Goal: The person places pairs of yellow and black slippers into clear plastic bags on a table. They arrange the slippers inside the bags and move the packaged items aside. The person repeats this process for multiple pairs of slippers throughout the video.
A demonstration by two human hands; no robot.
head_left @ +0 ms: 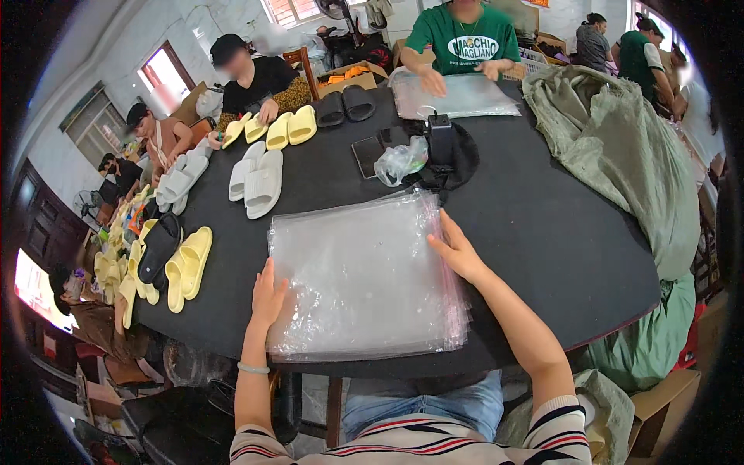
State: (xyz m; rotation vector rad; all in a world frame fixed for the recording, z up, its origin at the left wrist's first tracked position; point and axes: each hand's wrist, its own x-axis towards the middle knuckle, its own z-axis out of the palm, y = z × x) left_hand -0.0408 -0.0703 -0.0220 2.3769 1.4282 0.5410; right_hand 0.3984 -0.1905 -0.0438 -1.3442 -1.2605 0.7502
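A stack of clear plastic bags (360,271) lies flat on the black table in front of me, its right edge layered and pinkish. My left hand (269,294) rests along the stack's left edge, fingers stretched out and pointing away from me. At the upper right edge, my right hand (456,246) touches the bags with its fingers extended and thumb apart. Neither hand grips anything. Beyond the stack, a crumpled clear bag (401,161) sits beside a dark phone (367,157) and a black box-shaped device (440,139).
Grey slippers (263,184), yellow slippers (188,267) and black slippers (358,103) line the table's left and far sides. Across from me, a person in green handles another bag stack (465,94). A grey-green sack (612,139) drapes over the right edge. Several people work at left.
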